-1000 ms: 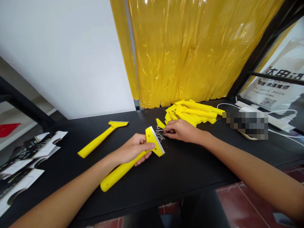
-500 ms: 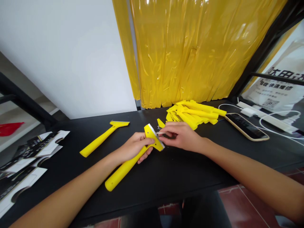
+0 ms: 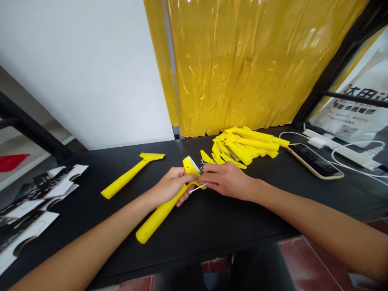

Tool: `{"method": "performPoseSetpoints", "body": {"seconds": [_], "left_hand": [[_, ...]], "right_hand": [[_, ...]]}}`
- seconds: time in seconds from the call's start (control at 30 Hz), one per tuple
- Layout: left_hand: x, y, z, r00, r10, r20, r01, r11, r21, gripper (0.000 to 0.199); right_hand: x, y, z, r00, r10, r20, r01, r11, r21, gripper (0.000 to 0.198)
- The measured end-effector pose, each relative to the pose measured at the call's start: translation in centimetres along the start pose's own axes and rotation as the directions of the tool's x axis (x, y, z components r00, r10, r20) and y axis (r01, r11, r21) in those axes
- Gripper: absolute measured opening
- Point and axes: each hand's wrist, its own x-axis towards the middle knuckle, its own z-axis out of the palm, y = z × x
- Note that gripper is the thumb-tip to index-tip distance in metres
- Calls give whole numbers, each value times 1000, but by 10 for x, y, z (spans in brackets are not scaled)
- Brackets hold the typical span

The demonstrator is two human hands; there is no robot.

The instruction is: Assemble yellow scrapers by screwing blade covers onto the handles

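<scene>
My left hand (image 3: 177,182) is closed around the neck of a yellow scraper (image 3: 160,212), its long handle slanting toward the table's front edge. The scraper's wide head, with a pale blade edge, points away from me. My right hand (image 3: 228,180) is pinched at the right side of that head. From its fingers a thin metal rod (image 3: 198,188) sticks out to the left across the head; its tip lies near my left fingers. My right fingers hide part of the head. Small metal pieces (image 3: 202,163) lie just beyond the head, too small to make out.
Another yellow scraper (image 3: 130,176) lies to the left on the black table (image 3: 242,226). Beyond my right hand is a pile of yellow scraper parts (image 3: 251,143). A phone (image 3: 315,159), a white power strip (image 3: 342,149) and cables are at right; printed cards (image 3: 39,202) at far left.
My right hand has come down against the scraper head, covering its lower right part. The thin metal rod now shows plainly, pointing left. My left hand holds the scraper almost as before.
</scene>
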Motion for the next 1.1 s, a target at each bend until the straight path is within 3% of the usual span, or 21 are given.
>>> {"method": "performPoseSetpoints", "body": {"seconds": [0.37,0.43,0.53,0.63,0.73,0.9,0.97,1.1], "left_hand": [[4,-5,-2,999,18,37,-15,995,-96,36],[4,-6,-3,999,23,39,-18,994,-112,34],[5,-7,-4,999,33,44,-28,993,-111,32],[5,-7,-5,998,37,51,-32,994,-100,27],[6,-8,-5,998,40,58,-33,994,-103,24],[4,-8,-5,998,37,47,-32,995,-100,25],[3,-6,-5,998,39,49,-35,996,-86,26],[-1,-3,-4,998,19,63,-16,999,-39,26]], "right_hand": [[1,-5,-2,999,-30,14,30,999,-41,23],[1,-5,-3,1000,-20,22,20,1000,0,24],[4,-6,-2,997,72,9,-72,979,190,20],[9,-6,0,975,222,13,-204,867,455,14],[12,-5,4,922,370,112,-345,657,671,7],[12,-2,11,792,517,325,-513,276,813,37],[12,-2,10,766,512,389,-550,209,808,37],[13,-5,4,775,479,411,-558,215,802,32]]}}
